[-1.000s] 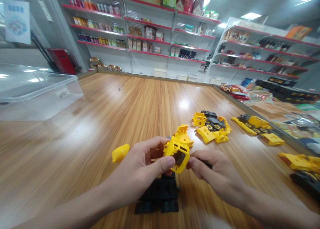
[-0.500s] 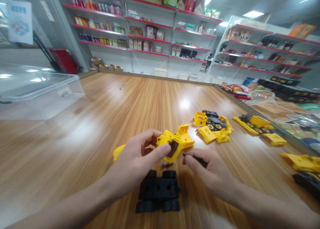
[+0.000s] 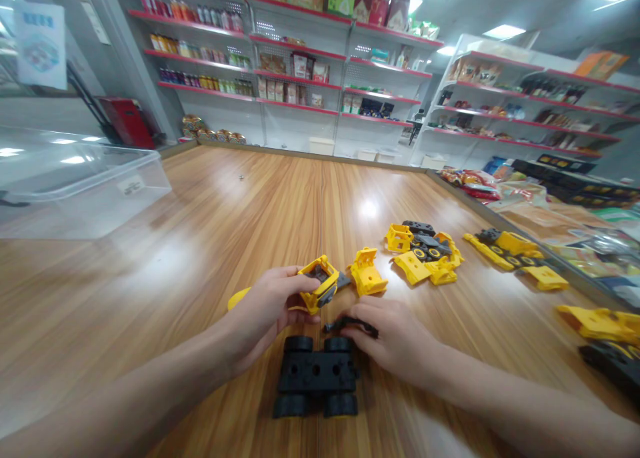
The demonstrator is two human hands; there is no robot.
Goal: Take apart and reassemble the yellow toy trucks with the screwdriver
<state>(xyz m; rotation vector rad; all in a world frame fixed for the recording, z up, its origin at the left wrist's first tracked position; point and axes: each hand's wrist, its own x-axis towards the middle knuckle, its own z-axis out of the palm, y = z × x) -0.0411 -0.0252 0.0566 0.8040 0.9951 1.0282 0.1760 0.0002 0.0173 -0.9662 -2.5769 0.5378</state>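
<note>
My left hand [image 3: 263, 311] grips a yellow toy vehicle cab [image 3: 327, 290], tilted so that its open frame and dark inside show. A grey piece [image 3: 343, 281] sticks out at the cab's right side. Closed around a small dark curved piece [image 3: 361, 323], my right hand [image 3: 395, 335] rests low over the table. By its fingertips a small dark screw-like part [image 3: 329, 327] shows. Nearest me stands a black wheeled chassis [image 3: 317, 373] with holes along its top. Just beyond my right hand is a loose yellow part [image 3: 369, 271]. Another yellow piece [image 3: 237, 299] is partly hidden behind my left hand.
On the wooden table [image 3: 250, 225], yellow and black toy parts [image 3: 427, 251] lie to the right, with another group [image 3: 515, 250] farther over and more parts [image 3: 603, 325] at the right edge. A clear plastic bin [image 3: 85, 191] stands at left. Stocked shelves [image 3: 300, 75] line the back.
My left hand has turned the cab and drawn it left, away from the loose yellow part. My right hand has moved left, towards the small screw-like part.
</note>
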